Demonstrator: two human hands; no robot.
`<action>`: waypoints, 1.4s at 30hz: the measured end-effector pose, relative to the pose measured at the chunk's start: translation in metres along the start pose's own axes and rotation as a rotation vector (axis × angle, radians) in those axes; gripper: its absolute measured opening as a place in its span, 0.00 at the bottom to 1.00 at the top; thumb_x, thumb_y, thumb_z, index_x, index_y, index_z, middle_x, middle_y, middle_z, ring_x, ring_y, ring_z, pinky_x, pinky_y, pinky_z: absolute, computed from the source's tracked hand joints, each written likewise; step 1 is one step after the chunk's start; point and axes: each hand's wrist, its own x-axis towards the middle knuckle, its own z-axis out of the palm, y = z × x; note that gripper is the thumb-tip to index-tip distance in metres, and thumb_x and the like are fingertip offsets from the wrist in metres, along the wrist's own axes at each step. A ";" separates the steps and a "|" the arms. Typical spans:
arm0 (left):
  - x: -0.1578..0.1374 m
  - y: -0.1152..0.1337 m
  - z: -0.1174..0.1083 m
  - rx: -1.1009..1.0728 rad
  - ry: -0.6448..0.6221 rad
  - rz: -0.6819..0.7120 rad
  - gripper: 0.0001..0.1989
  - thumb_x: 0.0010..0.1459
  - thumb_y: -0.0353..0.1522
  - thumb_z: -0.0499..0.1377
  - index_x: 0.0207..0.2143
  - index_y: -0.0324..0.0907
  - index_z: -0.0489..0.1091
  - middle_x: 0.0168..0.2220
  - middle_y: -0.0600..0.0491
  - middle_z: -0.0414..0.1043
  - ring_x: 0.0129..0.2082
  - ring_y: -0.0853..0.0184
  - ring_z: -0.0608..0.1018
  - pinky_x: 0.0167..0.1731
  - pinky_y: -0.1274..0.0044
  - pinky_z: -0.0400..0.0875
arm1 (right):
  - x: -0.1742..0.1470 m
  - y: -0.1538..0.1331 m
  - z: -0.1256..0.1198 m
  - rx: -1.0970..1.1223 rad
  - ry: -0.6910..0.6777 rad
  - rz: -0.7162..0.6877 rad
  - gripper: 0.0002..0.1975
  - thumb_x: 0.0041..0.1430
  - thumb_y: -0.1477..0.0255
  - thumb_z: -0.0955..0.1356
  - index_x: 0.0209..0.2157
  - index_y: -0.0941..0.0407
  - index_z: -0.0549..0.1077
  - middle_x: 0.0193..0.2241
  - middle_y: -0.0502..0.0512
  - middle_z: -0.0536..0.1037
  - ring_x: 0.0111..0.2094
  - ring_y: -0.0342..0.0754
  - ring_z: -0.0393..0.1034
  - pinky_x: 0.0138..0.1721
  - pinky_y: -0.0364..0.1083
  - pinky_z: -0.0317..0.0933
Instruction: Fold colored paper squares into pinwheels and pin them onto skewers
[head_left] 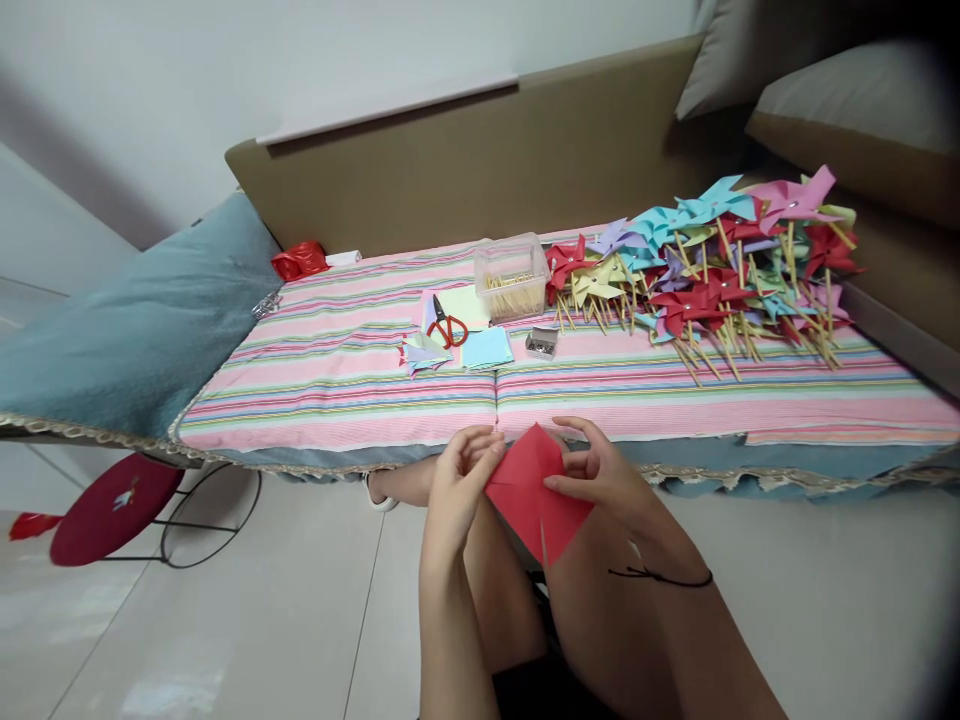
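A square of red paper (536, 490), turned corner-up, is held above my lap. Slits run inward from its left and bottom corners. My left hand (466, 475) pinches its left side between thumb and fingers. On the opposite side, my right hand (592, 475) grips the paper with the thumb on top and the fingers partly hidden behind. Beyond my hands on the striped cloth lie red-handled scissors (448, 328), a stack of light blue paper (486, 348) and a small box of pins (541, 343).
Many finished paper pinwheels (697, 300) on sticks are heaped at the right. A clear plastic box (513, 277) holds wooden sticks. Paper scraps (424, 353) lie by the scissors, and a red plastic bag (300, 261) sits at the far left. A round red stool (124, 508) stands on the floor.
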 end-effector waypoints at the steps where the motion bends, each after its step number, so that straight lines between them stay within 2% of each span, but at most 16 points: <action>1: -0.001 -0.001 0.000 0.034 -0.050 -0.016 0.13 0.50 0.35 0.65 0.38 0.40 0.73 0.39 0.45 0.78 0.42 0.64 0.77 0.42 0.76 0.68 | 0.000 0.001 0.000 -0.016 -0.022 0.003 0.36 0.45 0.70 0.75 0.54 0.51 0.56 0.22 0.45 0.78 0.26 0.46 0.73 0.27 0.42 0.62; 4: -0.001 -0.005 0.001 0.081 -0.122 -0.040 0.13 0.49 0.33 0.65 0.39 0.40 0.73 0.37 0.47 0.77 0.37 0.66 0.77 0.37 0.77 0.68 | 0.000 0.003 0.003 -0.033 -0.047 0.013 0.36 0.45 0.71 0.75 0.54 0.51 0.56 0.21 0.44 0.77 0.24 0.45 0.72 0.26 0.41 0.60; 9: 0.000 -0.005 0.001 0.115 -0.130 0.013 0.12 0.48 0.30 0.65 0.38 0.41 0.74 0.31 0.51 0.75 0.30 0.69 0.75 0.31 0.79 0.67 | 0.002 0.004 0.004 -0.052 -0.064 0.046 0.38 0.44 0.71 0.75 0.54 0.52 0.54 0.22 0.45 0.77 0.25 0.45 0.73 0.27 0.42 0.61; 13: -0.002 0.000 -0.001 0.218 -0.198 0.081 0.05 0.52 0.31 0.63 0.32 0.41 0.76 0.32 0.49 0.76 0.35 0.65 0.76 0.37 0.76 0.68 | 0.003 0.004 0.002 -0.079 -0.024 0.044 0.39 0.44 0.70 0.75 0.55 0.51 0.53 0.22 0.44 0.77 0.26 0.46 0.73 0.28 0.43 0.61; 16: -0.004 0.001 -0.003 0.284 -0.269 0.163 0.06 0.54 0.32 0.61 0.33 0.42 0.77 0.37 0.48 0.76 0.41 0.62 0.76 0.42 0.73 0.68 | 0.003 0.004 0.001 -0.059 0.005 0.046 0.41 0.43 0.69 0.75 0.56 0.51 0.53 0.24 0.47 0.79 0.28 0.49 0.74 0.30 0.45 0.63; 19: -0.004 -0.001 -0.003 0.278 -0.295 0.181 0.07 0.56 0.34 0.60 0.32 0.42 0.78 0.39 0.47 0.75 0.44 0.61 0.75 0.44 0.72 0.67 | 0.003 0.004 0.001 -0.046 0.021 0.032 0.41 0.43 0.69 0.75 0.56 0.52 0.53 0.24 0.48 0.79 0.28 0.48 0.74 0.30 0.44 0.62; 24: -0.003 -0.003 -0.002 0.247 -0.296 0.153 0.04 0.52 0.32 0.63 0.30 0.40 0.76 0.37 0.46 0.75 0.41 0.61 0.76 0.42 0.73 0.68 | 0.003 0.003 0.002 -0.040 0.021 0.020 0.39 0.45 0.71 0.74 0.56 0.52 0.53 0.24 0.48 0.79 0.27 0.47 0.74 0.29 0.44 0.60; 29: -0.006 -0.001 -0.001 0.191 -0.266 0.027 0.10 0.49 0.32 0.66 0.36 0.41 0.73 0.35 0.50 0.76 0.37 0.65 0.76 0.39 0.76 0.68 | 0.001 -0.001 0.003 0.025 -0.024 0.036 0.41 0.44 0.72 0.74 0.56 0.52 0.52 0.25 0.49 0.80 0.27 0.48 0.75 0.30 0.45 0.63; 33: -0.008 0.002 0.000 0.186 -0.319 -0.055 0.10 0.50 0.33 0.65 0.36 0.40 0.71 0.33 0.51 0.75 0.36 0.68 0.75 0.37 0.77 0.67 | -0.001 -0.004 0.002 0.052 -0.052 0.041 0.42 0.44 0.72 0.75 0.57 0.53 0.51 0.26 0.51 0.81 0.29 0.47 0.76 0.32 0.45 0.64; 37: -0.007 0.000 0.000 0.160 -0.340 -0.085 0.10 0.50 0.33 0.65 0.34 0.39 0.70 0.28 0.53 0.73 0.30 0.70 0.73 0.32 0.78 0.65 | -0.003 -0.004 0.004 0.013 -0.021 0.029 0.42 0.44 0.71 0.75 0.57 0.53 0.52 0.24 0.49 0.80 0.27 0.47 0.74 0.29 0.44 0.63; 42: -0.005 -0.005 0.001 0.141 -0.288 -0.111 0.10 0.48 0.33 0.66 0.32 0.39 0.70 0.26 0.54 0.72 0.26 0.71 0.72 0.27 0.80 0.61 | -0.004 -0.003 0.006 -0.052 0.032 0.005 0.41 0.44 0.70 0.75 0.57 0.52 0.53 0.22 0.46 0.77 0.27 0.47 0.73 0.29 0.44 0.62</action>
